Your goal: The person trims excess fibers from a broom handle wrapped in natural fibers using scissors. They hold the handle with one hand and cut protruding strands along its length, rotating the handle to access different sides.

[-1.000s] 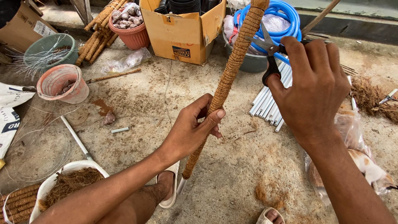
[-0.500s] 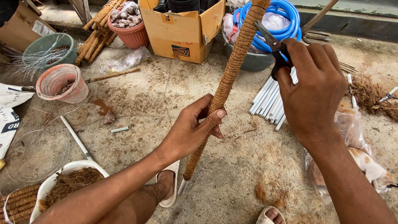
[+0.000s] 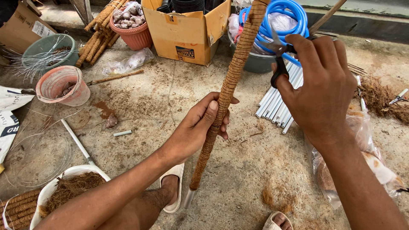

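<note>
The left hand point(image 3: 204, 125) is gripping a long coir-wrapped pole point(image 3: 228, 89) about its middle, fingers curled closed around it, and is holding it tilted so its bare white lower tip is hanging just above the concrete floor point(image 3: 238, 179) beside a sandalled foot point(image 3: 172, 189). To the right of the pole, the right hand point(image 3: 319, 85) is closing on a pair of black-handled scissors point(image 3: 279, 59), whose blades are pointing toward the pole's upper part. Behind the pole a cardboard box point(image 3: 185, 32) is sitting, with a coil of blue hose point(image 3: 285, 12) to the pole's right. A bundle of white pipes point(image 3: 275, 104) is lying between the pole and the right hand. Left of the pole, a pink bucket point(image 3: 64, 85) is standing well apart.
</note>
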